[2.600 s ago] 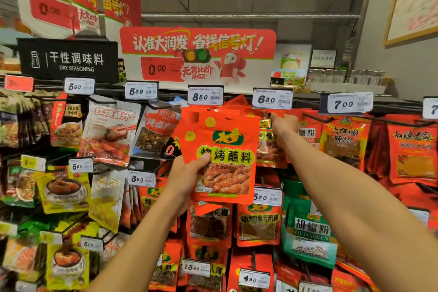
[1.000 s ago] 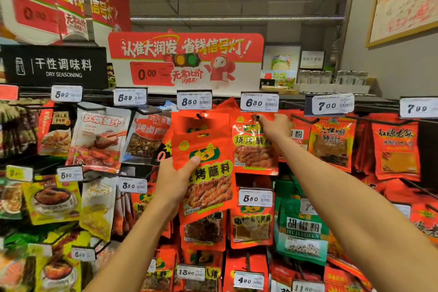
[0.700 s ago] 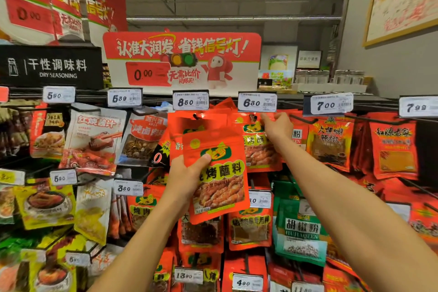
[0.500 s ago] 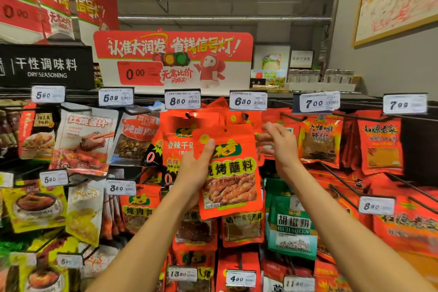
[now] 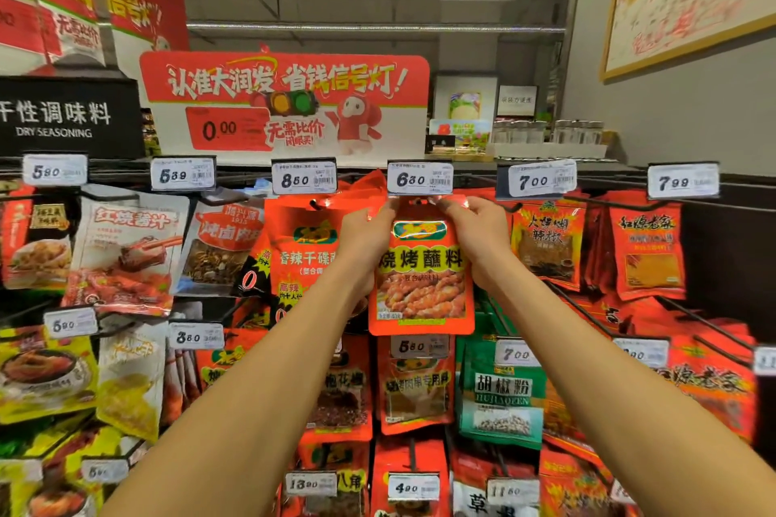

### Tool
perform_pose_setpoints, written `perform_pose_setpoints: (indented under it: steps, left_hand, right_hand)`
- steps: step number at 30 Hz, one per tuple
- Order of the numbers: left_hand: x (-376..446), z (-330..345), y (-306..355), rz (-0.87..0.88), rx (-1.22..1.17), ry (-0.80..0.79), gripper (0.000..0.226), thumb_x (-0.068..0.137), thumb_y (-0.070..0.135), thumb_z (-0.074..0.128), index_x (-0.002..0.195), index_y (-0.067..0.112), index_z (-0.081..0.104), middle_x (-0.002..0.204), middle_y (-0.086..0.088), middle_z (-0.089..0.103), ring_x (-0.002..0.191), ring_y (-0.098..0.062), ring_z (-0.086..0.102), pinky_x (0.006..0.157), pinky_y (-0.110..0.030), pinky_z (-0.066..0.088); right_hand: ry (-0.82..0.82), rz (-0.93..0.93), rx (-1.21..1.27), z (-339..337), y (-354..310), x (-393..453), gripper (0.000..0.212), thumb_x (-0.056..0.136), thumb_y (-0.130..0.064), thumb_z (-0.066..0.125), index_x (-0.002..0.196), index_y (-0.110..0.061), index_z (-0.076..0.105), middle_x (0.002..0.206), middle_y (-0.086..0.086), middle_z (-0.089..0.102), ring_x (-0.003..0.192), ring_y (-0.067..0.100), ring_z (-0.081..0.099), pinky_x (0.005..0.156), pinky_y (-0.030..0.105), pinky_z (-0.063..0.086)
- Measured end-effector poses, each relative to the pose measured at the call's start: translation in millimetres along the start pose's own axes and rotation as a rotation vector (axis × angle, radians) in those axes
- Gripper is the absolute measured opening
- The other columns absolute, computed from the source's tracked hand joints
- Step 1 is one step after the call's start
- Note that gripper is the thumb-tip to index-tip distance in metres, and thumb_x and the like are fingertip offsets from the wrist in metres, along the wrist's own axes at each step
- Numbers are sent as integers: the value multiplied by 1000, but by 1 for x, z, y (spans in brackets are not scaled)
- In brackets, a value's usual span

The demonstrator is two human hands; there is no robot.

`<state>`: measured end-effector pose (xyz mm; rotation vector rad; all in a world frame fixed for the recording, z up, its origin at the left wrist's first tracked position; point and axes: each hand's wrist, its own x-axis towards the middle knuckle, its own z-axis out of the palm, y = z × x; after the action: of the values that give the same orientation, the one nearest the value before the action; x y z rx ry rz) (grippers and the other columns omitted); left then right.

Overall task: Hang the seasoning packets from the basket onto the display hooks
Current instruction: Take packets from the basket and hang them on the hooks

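Both of our hands are up at the top row of the display, and each one pinches an upper corner of the same orange-red seasoning packet: our left hand has its fingers curled round the left corner, our right hand grips the right corner. We hold the packet upright and facing us, its top edge raised to just below the 6.30 price tag. Whether its hole sits on the display hook we cannot tell, since our fingertips and the tag cover that spot.

From the biggest thing down: the display wall fills the view with rows of hanging packets. Above it stands a red and white promotional sign printed 0.00, and to the left a black board reading DRY SEASONING. Just left of our packet hangs another orange packet under the 8.50 price tag, partly behind our left wrist. Below and to the right hangs a green pepper-powder packet. Directly beneath our packet is a small 5.80 price tag.
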<state>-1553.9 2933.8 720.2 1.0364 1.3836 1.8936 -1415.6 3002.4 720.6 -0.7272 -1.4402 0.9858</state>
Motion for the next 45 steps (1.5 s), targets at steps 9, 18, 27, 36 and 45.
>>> perform_pose_setpoints:
  steps: [9,18,27,36,45]
  left_hand:
    - [4,2,-1,-47,56,66,22,90,35,73,84,14,68,87,-11,77,78,-30,74,76,-46,63]
    - [-8,-24,-24,34,203,93,25,92,40,69,103,17,73,71,5,66,66,-14,64,52,-26,44]
    - [-15,-30,-39,36,247,5,30,91,18,69,120,14,67,110,-7,73,103,-24,70,88,-35,56]
    - [-40,-33,-40,2,153,-67,19,101,13,53,93,16,70,77,0,78,66,-11,71,69,-30,58]
    - [-126,-3,-89,-157,40,-121,24,102,16,51,88,15,71,75,-4,76,58,-10,68,53,-19,55]
  right_hand:
    - [-32,60,-64,-5,13,-1,23,88,-38,74,88,-15,74,81,4,78,73,23,76,64,40,59]
    - [68,151,-44,9,33,26,11,85,-32,75,83,-21,75,80,-1,78,82,25,75,71,39,59]
    - [233,141,-238,39,62,88,37,91,-30,73,121,-8,69,129,13,66,119,30,60,103,39,44]
    - [157,126,-332,-16,66,61,27,96,-42,62,100,-16,69,109,7,72,104,29,65,77,31,42]
    - [-106,178,-9,-166,60,-108,21,80,-20,60,64,-25,73,58,9,68,44,19,63,41,21,48]
